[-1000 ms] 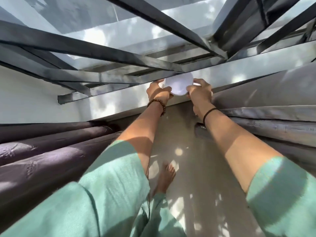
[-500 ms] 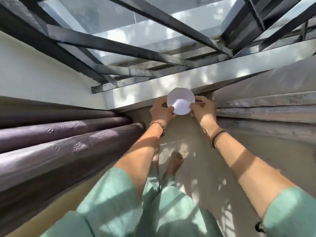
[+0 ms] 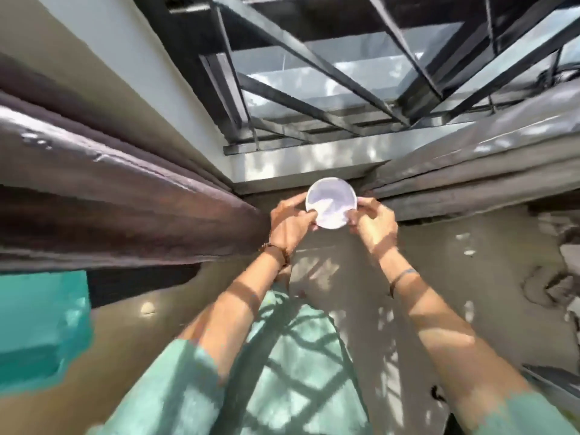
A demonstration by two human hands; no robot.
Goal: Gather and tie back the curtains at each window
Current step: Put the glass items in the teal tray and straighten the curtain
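At the far left of my feed a teal block (image 3: 40, 324) sits by the floor's (image 3: 354, 277) left edge, too blurred to name. Above it the dark curtain (image 3: 125, 208) lies in thick folds along the left wall, its end reaching toward the lower left corner of the window (image 3: 345, 73). My left hand (image 3: 288, 221), a bead bracelet (image 3: 277, 250) on its wrist, pinches the left rim of a white disc (image 3: 331, 204), thumb and fingers curled onto it. The disc is held just under the window's bottom edge, between the two curtains; I cannot tell whether it touches either. My right hand (image 3: 373, 224) pinches the right rim the same way, with a dark band (image 3: 401, 276) round its wrist. To the right the grey curtain (image 3: 470, 171) runs in folds from the window's lower right corner to the right edge. Neither hand touches a curtain.
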